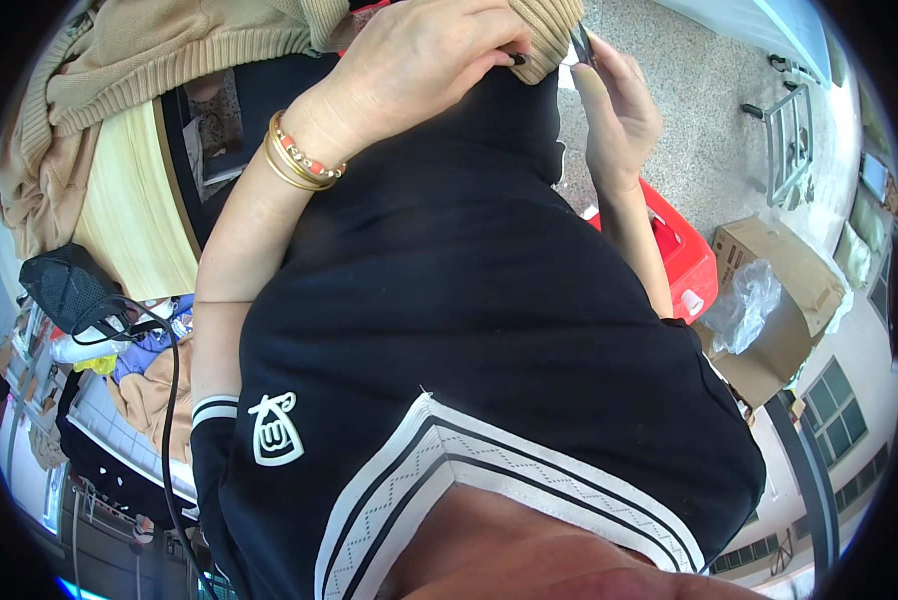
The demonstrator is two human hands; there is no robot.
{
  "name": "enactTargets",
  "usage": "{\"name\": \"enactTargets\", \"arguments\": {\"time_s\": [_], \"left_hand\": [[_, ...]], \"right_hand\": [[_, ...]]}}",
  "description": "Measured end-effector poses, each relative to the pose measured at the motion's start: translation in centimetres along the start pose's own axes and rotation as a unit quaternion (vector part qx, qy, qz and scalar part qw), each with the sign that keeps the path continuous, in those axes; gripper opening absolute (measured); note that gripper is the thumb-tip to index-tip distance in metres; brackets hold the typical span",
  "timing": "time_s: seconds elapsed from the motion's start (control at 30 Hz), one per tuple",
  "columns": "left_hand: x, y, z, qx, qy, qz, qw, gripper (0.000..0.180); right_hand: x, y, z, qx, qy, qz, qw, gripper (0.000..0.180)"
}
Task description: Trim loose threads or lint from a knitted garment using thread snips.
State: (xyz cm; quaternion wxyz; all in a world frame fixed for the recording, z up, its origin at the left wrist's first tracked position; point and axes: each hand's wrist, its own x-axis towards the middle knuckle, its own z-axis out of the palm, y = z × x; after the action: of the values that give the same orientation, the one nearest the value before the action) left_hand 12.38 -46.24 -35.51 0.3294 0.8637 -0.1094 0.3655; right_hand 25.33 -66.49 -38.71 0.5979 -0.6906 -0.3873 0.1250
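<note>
Both hands' fingers pinch beige knit cuff.

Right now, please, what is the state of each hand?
Left hand: closed, pinching the ribbed cuff of the beige knitted sweater.
Right hand: fingers curled around a small dark tool; what it is cannot be told.

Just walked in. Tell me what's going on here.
A person in a black top works on a beige knitted sweater lying over a wooden table. The left hand, with bracelets at the wrist, pinches the sweater's ribbed cuff. The right hand holds a small dark tool right at that cuff; what kind it is cannot be told. A red bin and a cardboard box stand on the floor.
</note>
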Motion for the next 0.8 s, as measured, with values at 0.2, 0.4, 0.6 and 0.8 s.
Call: {"name": "enactTargets", "arguments": {"time_s": [0.2, 0.4, 0.6, 0.8], "left_hand": [[-0.4, 0.5, -0.7, -0.228, -0.095, -0.287, 0.925, 0.016], [-1.8, -0.2, 0.5, -0.523, 0.018, -0.410, 0.747, 0.014], [-2.9, -3.7, 3.2, -0.566, 0.041, -0.097, 0.818, 0.015], [-3.1, -3.9, 2.5, -0.585, 0.028, -0.104, 0.804, 0.014]], "right_hand": [[-0.1, -2.5, -1.0, -0.108, -0.028, -0.115, 0.987, 0.041], [0.3, -6.1, -1.6, -0.168, -0.070, -0.213, 0.960, 0.044], [0.5, -6.2, -2.0, -0.213, -0.073, -0.202, 0.953, 0.044], [0.3, -5.0, -2.1, -0.254, -0.076, -0.205, 0.942, 0.042]]}}
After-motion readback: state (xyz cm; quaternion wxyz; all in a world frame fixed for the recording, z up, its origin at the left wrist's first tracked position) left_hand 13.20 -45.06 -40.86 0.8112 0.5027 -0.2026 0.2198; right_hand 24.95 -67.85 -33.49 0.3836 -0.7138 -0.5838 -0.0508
